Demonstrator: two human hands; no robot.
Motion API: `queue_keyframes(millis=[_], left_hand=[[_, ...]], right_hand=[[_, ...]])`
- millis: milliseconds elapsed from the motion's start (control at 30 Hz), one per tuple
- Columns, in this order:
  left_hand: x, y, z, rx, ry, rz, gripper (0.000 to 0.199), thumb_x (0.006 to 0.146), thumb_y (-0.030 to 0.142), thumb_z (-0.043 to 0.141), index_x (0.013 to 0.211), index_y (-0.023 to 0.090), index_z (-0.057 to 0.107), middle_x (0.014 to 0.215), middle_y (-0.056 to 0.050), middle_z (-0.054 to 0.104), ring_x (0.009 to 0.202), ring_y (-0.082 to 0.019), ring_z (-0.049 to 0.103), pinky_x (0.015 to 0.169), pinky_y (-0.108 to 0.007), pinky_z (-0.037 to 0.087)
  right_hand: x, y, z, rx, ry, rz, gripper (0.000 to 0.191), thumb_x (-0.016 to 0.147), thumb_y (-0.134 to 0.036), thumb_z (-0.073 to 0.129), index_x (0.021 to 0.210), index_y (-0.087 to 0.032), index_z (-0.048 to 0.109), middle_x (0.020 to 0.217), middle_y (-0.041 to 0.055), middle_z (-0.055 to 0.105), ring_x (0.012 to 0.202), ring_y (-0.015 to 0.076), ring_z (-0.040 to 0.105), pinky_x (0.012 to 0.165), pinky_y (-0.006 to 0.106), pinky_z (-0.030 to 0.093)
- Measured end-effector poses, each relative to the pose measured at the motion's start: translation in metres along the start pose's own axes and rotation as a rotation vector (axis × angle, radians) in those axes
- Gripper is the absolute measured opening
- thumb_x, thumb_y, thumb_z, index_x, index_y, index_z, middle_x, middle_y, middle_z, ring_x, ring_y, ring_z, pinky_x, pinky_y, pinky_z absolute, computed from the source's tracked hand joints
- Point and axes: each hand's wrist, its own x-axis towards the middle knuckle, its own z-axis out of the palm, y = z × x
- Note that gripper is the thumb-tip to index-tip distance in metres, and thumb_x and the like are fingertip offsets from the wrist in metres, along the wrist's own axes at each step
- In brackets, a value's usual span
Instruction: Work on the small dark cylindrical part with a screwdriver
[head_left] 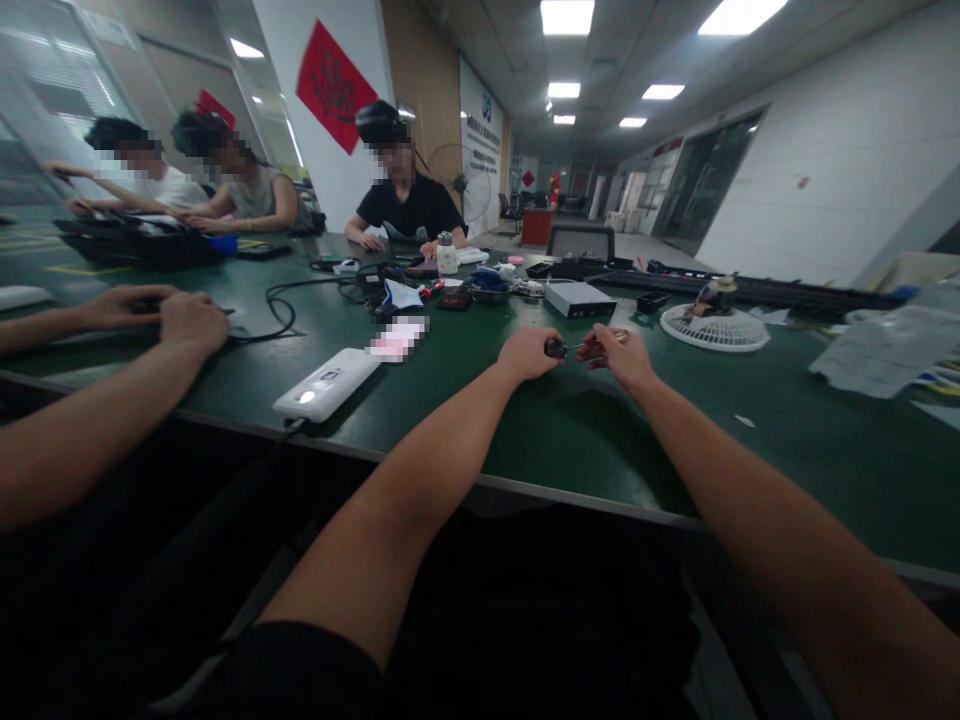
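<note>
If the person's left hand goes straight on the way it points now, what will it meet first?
Probably the small silver box on the bench, ahead of the left hand, though depth is hard to judge from this view.

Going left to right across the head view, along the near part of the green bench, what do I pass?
Co-worker's hands, white device, left hand, small dark tool, right hand, white fan, papers

Ceiling panel lights (563,90) line a long hall (577,190) past a white wall (825,200) and dark glass doors (709,185).
</note>
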Motion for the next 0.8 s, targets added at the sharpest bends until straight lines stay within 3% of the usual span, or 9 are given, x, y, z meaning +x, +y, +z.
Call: queue_keyframes(millis=[300,600,700,800], left_hand=[[0.0,0.001,0.0,0.027,-0.051,-0.03,0.039,0.08,0.031,0.079,0.118,0.024,0.08,0.11,-0.009,0.08,0.102,-0.027,0.073,0.092,-0.037,0.059],[-0.001,0.0,-0.003,0.157,-0.003,-0.011,0.039,0.086,0.024,0.069,0.124,0.028,0.08,0.117,-0.009,0.076,0.108,-0.028,0.069,0.1,-0.039,0.054],[-0.002,0.003,-0.006,0.221,0.008,0.011,0.04,0.089,0.019,0.063,0.125,0.029,0.08,0.115,-0.01,0.074,0.106,-0.028,0.068,0.101,-0.042,0.051],[-0.003,0.007,-0.008,0.262,0.015,0.057,0.043,0.089,0.014,0.059,0.124,0.03,0.08,0.114,-0.01,0.073,0.11,-0.028,0.065,0.102,-0.043,0.048]], right_hand=[[-0.002,0.002,0.004,-0.158,-0.003,-0.113,0.059,0.081,-0.079,0.069,0.083,-0.019,0.07,0.073,0.0078,0.076,0.063,0.0189,0.072,0.051,0.025,0.052],[-0.002,0.004,-0.001,-0.183,0.05,-0.156,0.056,0.088,-0.075,0.065,0.084,-0.019,0.069,0.065,0.0057,0.073,0.055,0.0186,0.07,0.049,0.027,0.052],[0.0,0.007,-0.002,-0.221,0.054,-0.153,0.052,0.091,-0.07,0.064,0.087,-0.019,0.07,0.071,0.007,0.075,0.057,0.0182,0.071,0.049,0.026,0.051],[0.003,0.013,-0.002,-0.277,0.014,-0.113,0.036,0.095,-0.056,0.066,0.098,-0.021,0.071,0.082,0.0068,0.078,0.064,0.0184,0.073,0.051,0.026,0.051]])
